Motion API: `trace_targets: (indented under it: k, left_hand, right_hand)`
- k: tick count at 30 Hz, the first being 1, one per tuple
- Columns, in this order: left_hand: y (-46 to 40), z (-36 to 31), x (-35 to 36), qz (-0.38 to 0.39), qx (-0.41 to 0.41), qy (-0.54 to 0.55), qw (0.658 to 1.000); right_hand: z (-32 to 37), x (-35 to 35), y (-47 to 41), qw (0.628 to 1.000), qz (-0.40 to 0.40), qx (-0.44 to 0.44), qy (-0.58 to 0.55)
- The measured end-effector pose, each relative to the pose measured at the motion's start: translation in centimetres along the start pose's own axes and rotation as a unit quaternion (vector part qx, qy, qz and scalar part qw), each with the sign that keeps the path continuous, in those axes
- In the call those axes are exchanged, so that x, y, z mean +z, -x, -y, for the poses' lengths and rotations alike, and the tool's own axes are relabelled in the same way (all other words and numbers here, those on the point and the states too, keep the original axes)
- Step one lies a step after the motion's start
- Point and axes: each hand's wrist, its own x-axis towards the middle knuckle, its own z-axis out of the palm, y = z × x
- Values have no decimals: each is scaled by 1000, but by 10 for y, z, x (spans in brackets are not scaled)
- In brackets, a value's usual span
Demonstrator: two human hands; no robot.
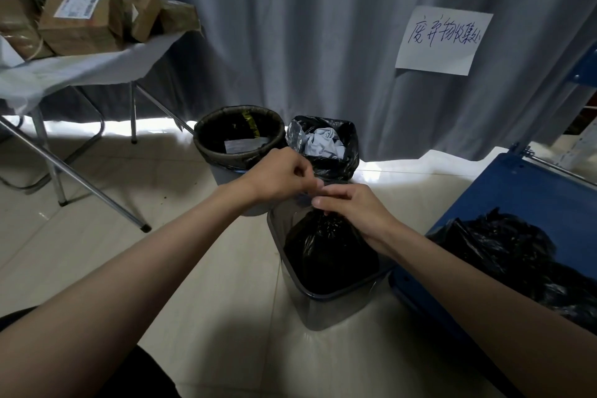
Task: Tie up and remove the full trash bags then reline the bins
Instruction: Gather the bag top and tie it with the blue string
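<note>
A black trash bag sits in the near grey square bin, its top gathered into a bunch. My right hand grips that bunched neck from the right. My left hand pinches the bag's top just above and to the left of it. Behind stand a round bin lined in black with some litter inside, and a square bin whose black liner holds crumpled white paper.
A blue cart at the right carries a heap of black bags. A folding table with cardboard boxes stands at the left, its metal legs reaching the tiled floor. A grey curtain with a handwritten paper sign hangs behind.
</note>
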Motion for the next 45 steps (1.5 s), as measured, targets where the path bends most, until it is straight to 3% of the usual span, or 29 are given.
trace_targets:
  k: [5, 11, 22, 30, 45]
  left_hand:
    - [-1, -8, 8, -19, 19, 148, 989]
    - [-2, 5, 12, 28, -76, 127, 989]
    - [-4, 13, 13, 62, -98, 154, 981]
    - [-3, -1, 28, 92, -80, 218, 968]
    - [-8, -1, 46, 43, -53, 146, 987]
  right_hand:
    - [-4, 1, -5, 996, -36, -42, 68]
    - [-6, -8, -4, 998, -43, -38, 25]
    - [-9, -15, -1, 988, -85, 30, -126]
    - [-8, -11, -4, 993, -83, 6, -83]
    - [-6, -12, -3, 986, -137, -95, 18]
